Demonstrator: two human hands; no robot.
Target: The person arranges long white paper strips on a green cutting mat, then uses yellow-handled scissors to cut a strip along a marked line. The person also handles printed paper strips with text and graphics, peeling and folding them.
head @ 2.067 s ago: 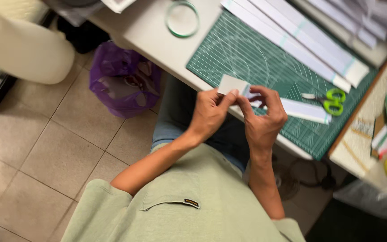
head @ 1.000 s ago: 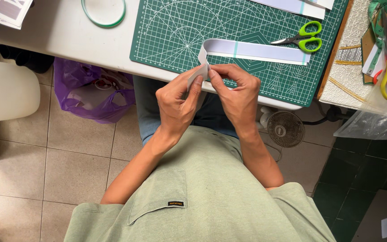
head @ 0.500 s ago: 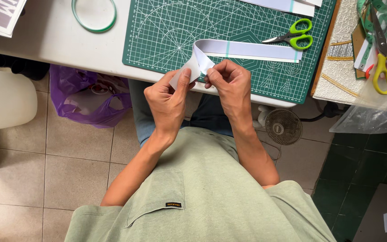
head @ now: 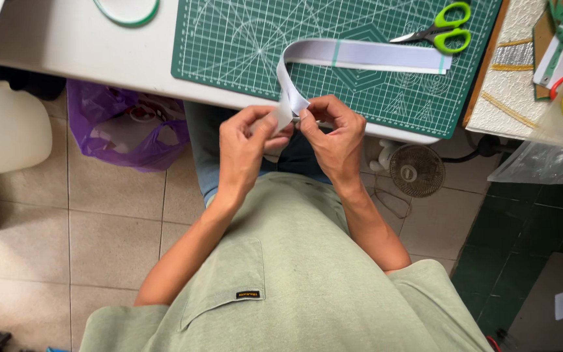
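Both hands, left hand (head: 250, 145) and right hand (head: 335, 133), now pinch the white paper strip (head: 366, 55) end, folded further than before.

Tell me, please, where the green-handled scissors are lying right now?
In the head view, the green-handled scissors lie at the upper right of the green cutting mat, just above the far end of the white paper strip.
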